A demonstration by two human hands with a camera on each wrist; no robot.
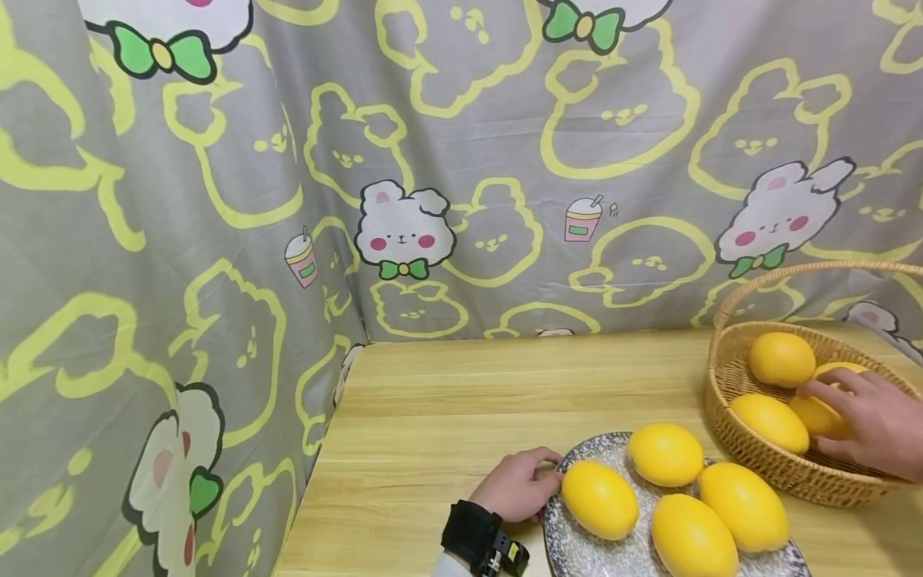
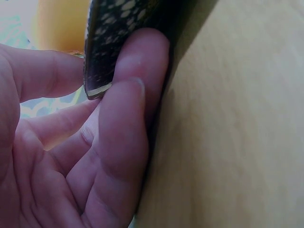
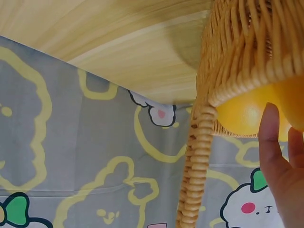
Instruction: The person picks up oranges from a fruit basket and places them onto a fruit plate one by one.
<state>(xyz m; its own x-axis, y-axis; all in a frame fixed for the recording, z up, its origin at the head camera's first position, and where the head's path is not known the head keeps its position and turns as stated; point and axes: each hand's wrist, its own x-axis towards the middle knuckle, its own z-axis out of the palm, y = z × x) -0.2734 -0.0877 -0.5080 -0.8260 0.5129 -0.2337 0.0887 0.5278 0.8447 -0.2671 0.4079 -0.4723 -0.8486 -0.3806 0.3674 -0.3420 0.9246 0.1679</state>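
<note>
Nearest the camera, a speckled grey plate (image 1: 577, 553) sits at the near edge of the wooden table (image 1: 447, 417), bearing four yellow lemons (image 1: 600, 499) packed close together. Far behind and down the left side hangs a grey curtain (image 1: 216, 240) printed with yellow bear outlines and white bunnies.

On the right, a woven wicker basket (image 1: 757, 461) with an arched handle stands just beside the plate, with more lemons inside. The right hand (image 1: 872, 421) reaches into it from the right, fingers spread and curled over one basket lemon (image 1: 818, 417); the right wrist view shows a fingertip (image 3: 268, 137) touching that fruit.

At the plate's left rim, the left hand (image 1: 517, 485), wearing a black wrist strap (image 1: 472, 535), pinches the edge: the left wrist view shows a finger (image 2: 142, 71) under the rim and the thumb on top. Both hands lie well apart.
</note>
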